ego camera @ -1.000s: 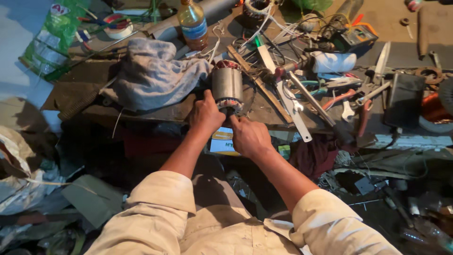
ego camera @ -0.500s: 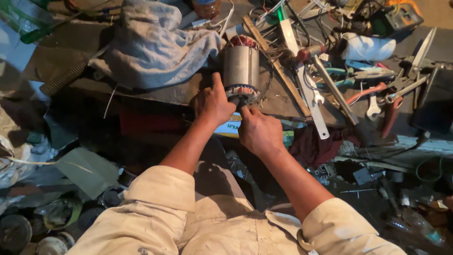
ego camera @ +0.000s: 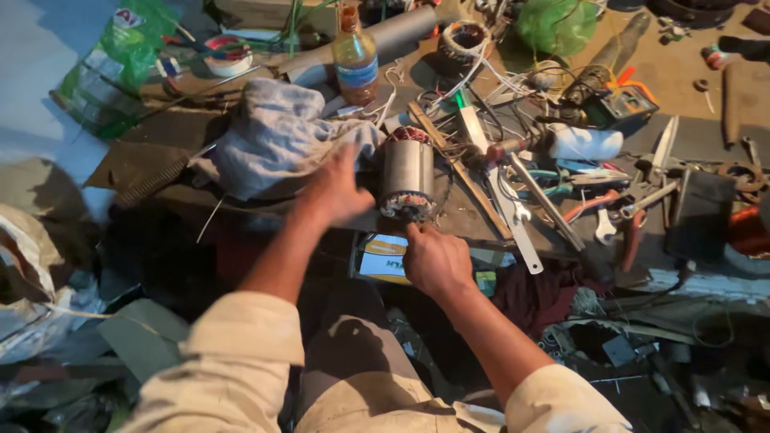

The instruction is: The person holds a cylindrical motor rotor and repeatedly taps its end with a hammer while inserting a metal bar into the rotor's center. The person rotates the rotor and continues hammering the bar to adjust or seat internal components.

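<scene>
Standing upright near the front edge of the cluttered table (ego camera: 465,220), the motor stator (ego camera: 407,172) shows its grey steel body and copper windings at both ends. Left of the stator, the left hand (ego camera: 337,192) is blurred, fingers spread beside its wall; whether they touch it I cannot tell. Below the stator, the right hand (ego camera: 435,261) curls loosely, its grip pressed together, one fingertip at the lower windings. A grey cloth (ego camera: 277,136) lies left of the stator, a brown bottle (ego camera: 355,54) behind it.
</scene>
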